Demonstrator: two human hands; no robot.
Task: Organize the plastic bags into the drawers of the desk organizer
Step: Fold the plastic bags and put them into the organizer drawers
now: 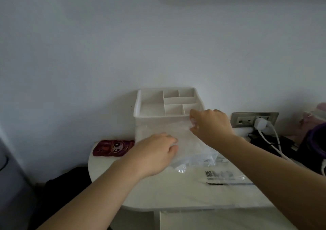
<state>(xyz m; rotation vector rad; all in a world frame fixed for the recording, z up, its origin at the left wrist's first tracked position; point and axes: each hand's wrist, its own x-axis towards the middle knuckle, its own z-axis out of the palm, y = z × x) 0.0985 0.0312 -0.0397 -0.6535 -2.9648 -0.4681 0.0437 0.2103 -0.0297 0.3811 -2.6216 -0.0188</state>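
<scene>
Holding the clear plastic bag (183, 138) taut, the person has both grips pinched on it: left grip (155, 152) at the near edge, right grip (211, 125) at the far corner, long axis running diagonally between them. Just beyond sits the desk organizer (150, 116), nearest the right grip.

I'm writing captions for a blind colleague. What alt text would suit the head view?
Two bare hands hold a clear plastic bag in front of a white desk organizer on a pale table, the left hand gripping its left side and the right hand pinching its upper right corner. A second bag with dark print lies flat to the right.
</scene>
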